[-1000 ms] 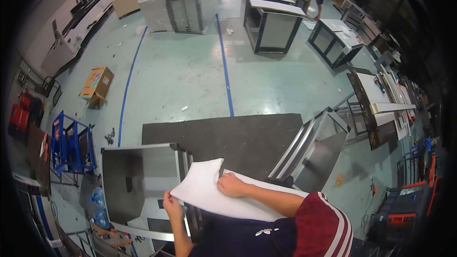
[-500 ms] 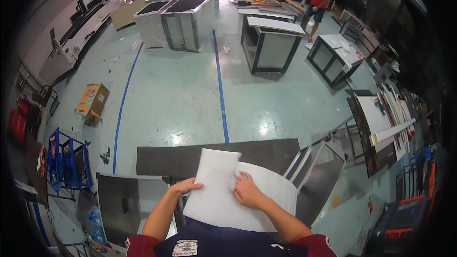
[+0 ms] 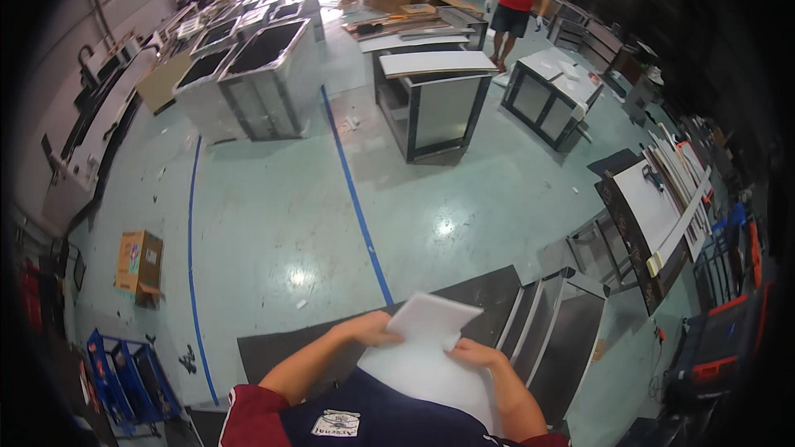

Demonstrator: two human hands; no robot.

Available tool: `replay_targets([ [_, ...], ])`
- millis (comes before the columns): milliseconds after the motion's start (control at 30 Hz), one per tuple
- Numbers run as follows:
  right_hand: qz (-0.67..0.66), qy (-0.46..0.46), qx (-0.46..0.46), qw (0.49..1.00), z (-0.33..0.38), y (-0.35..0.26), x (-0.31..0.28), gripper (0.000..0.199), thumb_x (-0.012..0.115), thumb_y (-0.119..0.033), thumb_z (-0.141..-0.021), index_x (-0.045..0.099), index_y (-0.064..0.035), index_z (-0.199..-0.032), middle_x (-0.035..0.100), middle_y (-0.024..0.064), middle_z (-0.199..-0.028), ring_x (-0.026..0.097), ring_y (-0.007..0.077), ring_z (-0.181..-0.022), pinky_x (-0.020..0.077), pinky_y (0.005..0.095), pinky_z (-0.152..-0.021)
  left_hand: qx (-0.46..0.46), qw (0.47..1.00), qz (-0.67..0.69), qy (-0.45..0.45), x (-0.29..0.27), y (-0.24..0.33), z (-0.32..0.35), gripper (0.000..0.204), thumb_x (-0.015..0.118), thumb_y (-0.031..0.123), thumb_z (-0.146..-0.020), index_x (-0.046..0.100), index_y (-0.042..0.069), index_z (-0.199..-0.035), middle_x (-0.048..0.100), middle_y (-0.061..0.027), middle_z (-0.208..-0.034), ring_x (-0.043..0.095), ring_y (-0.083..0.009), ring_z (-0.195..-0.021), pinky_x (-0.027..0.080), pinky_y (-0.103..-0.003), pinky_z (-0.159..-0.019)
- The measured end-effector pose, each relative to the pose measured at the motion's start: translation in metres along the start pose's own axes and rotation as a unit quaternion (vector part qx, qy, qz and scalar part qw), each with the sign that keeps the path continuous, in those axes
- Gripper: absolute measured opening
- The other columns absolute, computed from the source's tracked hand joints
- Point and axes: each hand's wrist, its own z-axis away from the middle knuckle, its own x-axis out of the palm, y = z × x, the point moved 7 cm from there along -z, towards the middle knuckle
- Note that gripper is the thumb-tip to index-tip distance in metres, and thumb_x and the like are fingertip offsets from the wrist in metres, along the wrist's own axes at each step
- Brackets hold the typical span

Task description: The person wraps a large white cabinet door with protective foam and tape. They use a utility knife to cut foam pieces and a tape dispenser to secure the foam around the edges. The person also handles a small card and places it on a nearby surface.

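Note:
A thin white flexible sheet (image 3: pixel 426 368) hangs in front of my body, its upper part narrower and slanting to the right. My left hand (image 3: pixel 374 329) grips its left edge, thumb on the near face and the other fingers largely out of sight. On the opposite side my right hand (image 3: pixel 474 353) pinches the edge beside a notch, where the narrow part meets the wider lower part. The lower end of the sheet rests against my dark shirt. Beyond the sheet lies a dark flat panel (image 3: pixel 306 352).
Framed metal panels (image 3: pixel 571 339) stand to the right of the dark panel. A blue rack (image 3: pixel 132 377) and a cardboard box (image 3: pixel 139 263) are on the left. Ahead are a cabinet (image 3: pixel 439 108), wrapped bins (image 3: pixel 265 83) and another person (image 3: pixel 517 0) in a red shirt.
My view has swung and tilted. Both hands have shifted with the sheet, whose upper part now leans right. The right hand has turned into a pinch on its edge. The other person stands more upright.

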Motion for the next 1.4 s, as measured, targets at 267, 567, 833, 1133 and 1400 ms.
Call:
replay_targets([
  [267,-0.229,0.090,-0.063,0.967,-0.102,0.055,-0.161,0.037,0.060,-0.025,-0.104,0.064,0.0008,-0.130,0.066,0.0075,-0.122,0.058,0.0157,-0.112,0.0453,0.0332,-0.101,0.018,0.990,-0.099,0.101,-0.112,0.034,-0.126,0.032,0.065,0.011,-0.088,0.076,0.015,-0.117,0.075,-0.0138,-0.103,0.071,-0.0370,-0.086,0.056,-0.041,-0.078],
  [567,-0.312,0.002,-0.210,0.927,-0.140,-0.045,-0.395,0.032,0.055,-0.029,-0.106,0.069,-0.0037,-0.120,0.069,0.0028,-0.105,0.061,0.0115,-0.098,0.0488,0.0288,-0.090,-0.017,0.991,-0.017,0.133,-0.253,0.093,-0.287,0.039,0.068,0.007,-0.083,0.075,0.013,-0.121,0.076,-0.0124,-0.109,0.075,-0.0277,-0.095,0.058,-0.034,-0.083],
  [833,-0.308,0.227,-0.081,0.920,-0.142,-0.027,-0.609,0.032,0.055,-0.032,-0.107,0.067,-0.0027,-0.109,0.067,-0.0003,-0.093,0.061,0.0086,-0.083,0.0517,0.0284,-0.078,-0.027,0.969,0.136,0.203,-0.410,0.052,-0.445,0.027,0.073,0.021,-0.096,0.072,0.002,-0.115,0.075,-0.0103,-0.105,0.070,-0.0173,-0.089,0.057,-0.034,-0.074],
  [1133,-0.461,0.611,-0.091,0.638,-0.073,0.042,-0.847,0.036,0.056,-0.040,-0.105,0.068,-0.0069,-0.100,0.064,0.0034,-0.084,0.059,0.0124,-0.070,0.0495,0.0297,-0.061,0.006,0.895,0.265,0.359,-0.676,0.062,-0.702,0.062,0.079,0.026,-0.089,0.053,-0.005,-0.136,0.067,-0.0139,-0.121,0.064,-0.0225,-0.108,0.052,-0.037,-0.095],
  [1400,-0.585,0.628,-0.139,0.494,-0.058,0.091,-1.020,0.038,0.058,-0.042,-0.102,0.065,-0.0047,-0.109,0.066,0.0063,-0.091,0.062,0.0142,-0.076,0.0514,0.0303,-0.066,0.031,0.886,0.338,0.317,-0.727,0.080,-0.956,0.061,0.074,0.027,-0.094,0.051,-0.013,-0.135,0.065,-0.0210,-0.128,0.065,-0.0257,-0.112,0.051,-0.037,-0.096],
])
